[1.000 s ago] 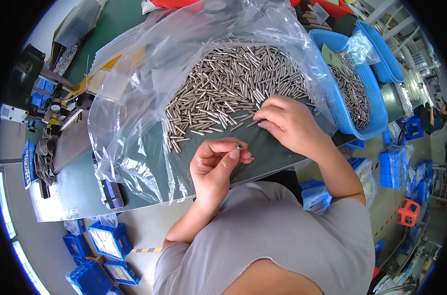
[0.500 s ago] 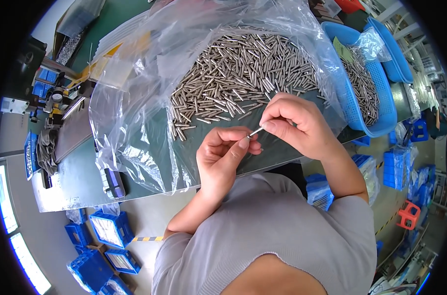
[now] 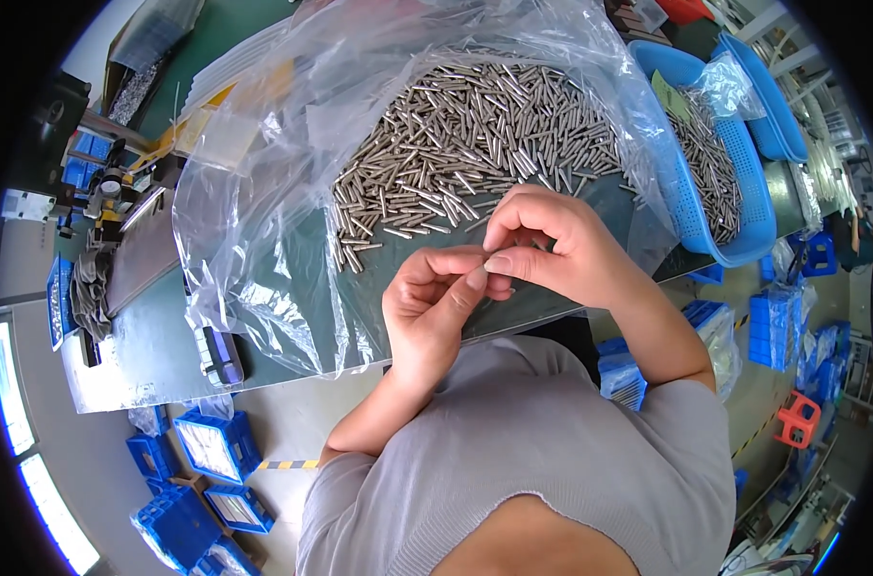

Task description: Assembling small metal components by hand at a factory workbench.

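Observation:
Just in front of the pile's near edge, my left hand (image 3: 432, 300) and my right hand (image 3: 544, 248) meet fingertip to fingertip. Both are closed in a pinch, thumb against forefinger. A slim silvery metal pin is between them, now almost wholly covered by the fingers. Beyond the hands, a large heap of similar metal pins (image 3: 475, 134) lies on the green table, partly on a clear plastic sheet (image 3: 254, 250). The nearest loose pins are just past my right hand's knuckles.
A blue perforated basket (image 3: 758, 206) at the right holds more pins and a green slip; another blue basket (image 3: 787, 134) is behind it. A dark clip-like object (image 3: 220, 360) rests near the table's front left edge (image 3: 148, 398). Blue crates (image 3: 216, 446) stand on the floor.
My right hand has moved left and slightly down against the left fingertips. The pin, visible between the hands before, is now hidden by the fingers. The left hand has stayed nearly still.

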`<act>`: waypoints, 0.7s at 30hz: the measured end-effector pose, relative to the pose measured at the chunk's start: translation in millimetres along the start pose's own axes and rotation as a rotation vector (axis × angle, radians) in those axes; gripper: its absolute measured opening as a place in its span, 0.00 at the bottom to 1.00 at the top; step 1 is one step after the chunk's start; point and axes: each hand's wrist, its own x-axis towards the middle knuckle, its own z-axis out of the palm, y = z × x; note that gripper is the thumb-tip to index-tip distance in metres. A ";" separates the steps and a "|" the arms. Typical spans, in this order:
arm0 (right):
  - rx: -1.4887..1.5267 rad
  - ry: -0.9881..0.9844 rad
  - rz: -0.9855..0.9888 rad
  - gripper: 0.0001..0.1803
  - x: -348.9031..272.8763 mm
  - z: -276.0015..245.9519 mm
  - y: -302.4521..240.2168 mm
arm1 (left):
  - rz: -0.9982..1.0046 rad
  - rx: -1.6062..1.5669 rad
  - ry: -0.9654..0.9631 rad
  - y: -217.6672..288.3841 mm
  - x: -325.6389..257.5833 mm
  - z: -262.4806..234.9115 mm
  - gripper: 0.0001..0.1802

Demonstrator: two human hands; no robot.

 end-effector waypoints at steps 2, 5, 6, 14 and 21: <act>0.196 -0.028 0.027 0.04 -0.7 3.1 9.6 | 0.005 -0.005 0.010 -0.8 0.7 -0.1 0.05; 0.125 0.006 -0.025 0.04 -3.1 5.8 12.3 | -0.005 -0.012 0.022 0.4 1.0 1.3 0.05; 0.123 0.006 -0.027 0.04 -3.2 4.6 14.3 | -0.003 -0.012 0.021 0.0 0.5 1.6 0.05; 0.997 0.234 0.222 0.11 7.5 -18.1 10.2 | 0.004 -0.059 0.005 -1.1 -0.7 -0.6 0.04; -0.435 0.167 -0.094 0.07 9.2 0.7 25.9 | 0.008 -0.072 0.017 0.1 -0.3 0.5 0.04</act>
